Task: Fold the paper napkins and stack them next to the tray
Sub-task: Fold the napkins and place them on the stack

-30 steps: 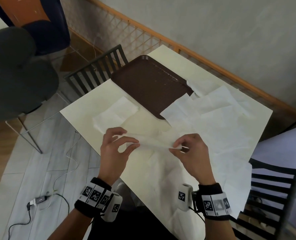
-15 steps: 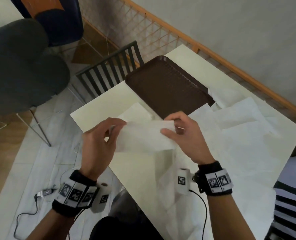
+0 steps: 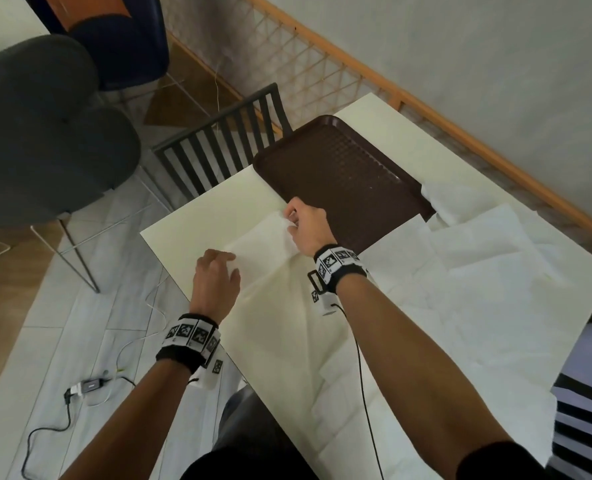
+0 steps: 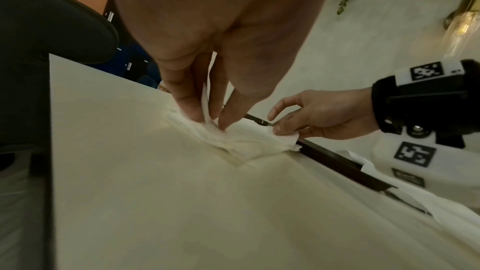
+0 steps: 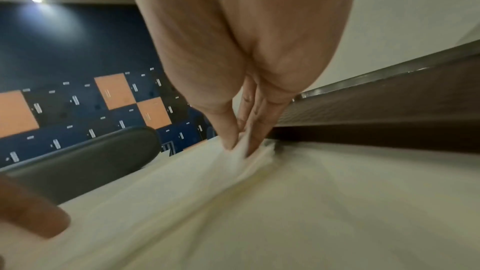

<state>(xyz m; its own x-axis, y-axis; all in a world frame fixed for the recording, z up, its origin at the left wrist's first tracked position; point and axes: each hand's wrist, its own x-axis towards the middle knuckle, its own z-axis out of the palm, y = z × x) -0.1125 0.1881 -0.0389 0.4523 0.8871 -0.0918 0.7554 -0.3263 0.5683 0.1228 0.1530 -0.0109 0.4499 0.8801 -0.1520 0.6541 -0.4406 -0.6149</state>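
Note:
A folded white napkin [image 3: 265,242] lies on the cream table just in front of the brown tray's [image 3: 343,174] near-left edge. My left hand [image 3: 230,263] pinches its near corner between thumb and fingers [image 4: 189,108]. My right hand [image 3: 292,218] pinches the far corner beside the tray rim [image 5: 363,110]. In the left wrist view the napkin [image 4: 246,141] is down on the table with another folded layer under it. Several unfolded napkins [image 3: 478,271] cover the right half of the table.
A dark slatted chair [image 3: 218,150] stands at the table's far-left side and a grey padded chair [image 3: 45,133] further left. Another slatted chair [image 3: 585,410] is at the right. A cable and adapter [image 3: 86,386] lie on the floor. A wooden lattice rail [image 3: 374,74] runs behind.
Both hands carried the folded napkin from mid-air in front of me leftward and forward, down onto the earlier folded napkin beside the tray.

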